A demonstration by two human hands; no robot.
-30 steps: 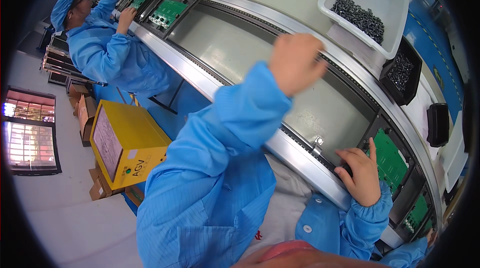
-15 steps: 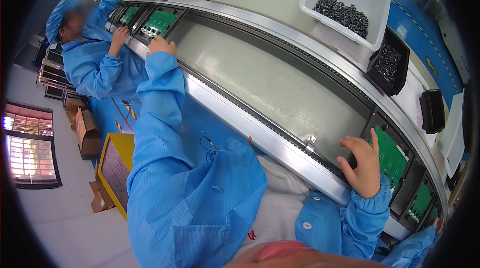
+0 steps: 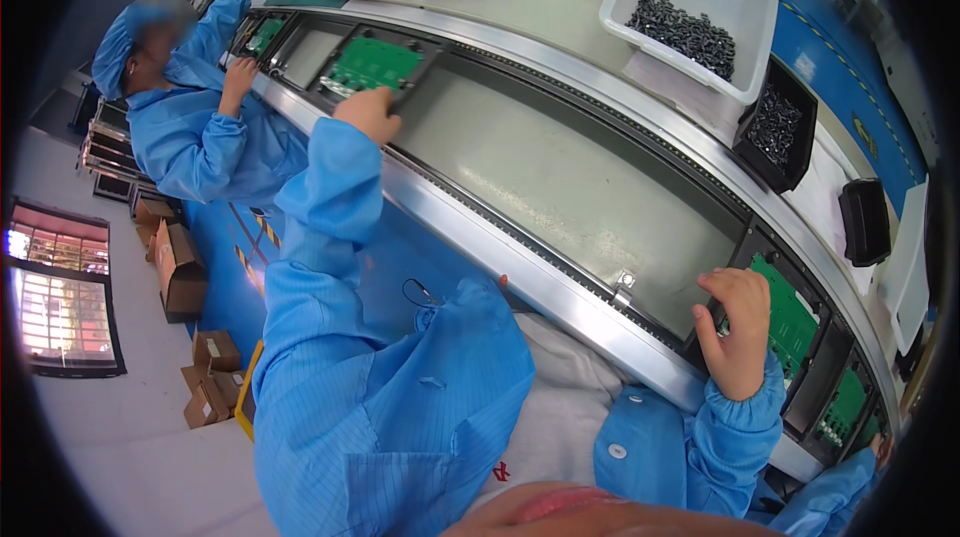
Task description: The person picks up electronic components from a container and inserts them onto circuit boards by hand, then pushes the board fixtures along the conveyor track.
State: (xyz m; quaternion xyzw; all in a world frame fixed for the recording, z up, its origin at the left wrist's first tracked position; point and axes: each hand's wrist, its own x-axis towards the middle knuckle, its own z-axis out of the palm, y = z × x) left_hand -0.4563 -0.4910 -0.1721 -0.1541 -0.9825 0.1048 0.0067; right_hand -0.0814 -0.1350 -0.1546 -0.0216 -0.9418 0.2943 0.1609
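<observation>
My left hand (image 3: 369, 117) is curled at the near right edge of a black carrier frame (image 3: 405, 86), with the fingertips partly hidden. A green circuit board (image 3: 373, 65) with white parts along its near side sits in that frame. To the right, my right hand (image 3: 738, 327) is beside another framed green circuit board (image 3: 785, 315). Its fingers are bent and the thumb stands apart, with nothing seen between them. Both frames lie on the conveyor line (image 3: 560, 172), between its metal rails.
A white bin of small black parts (image 3: 685, 32) and a black bin (image 3: 780, 127) stand beyond the far rail. On the left a co-worker in blue (image 3: 190, 127) reaches over the line. Another blue sleeve (image 3: 825, 497) shows at lower right, near more boards (image 3: 842, 405).
My left hand and the carrier frame with its board have moved right along the line, away from the co-worker's board. My right hand has shifted slightly, its fingers more bent.
</observation>
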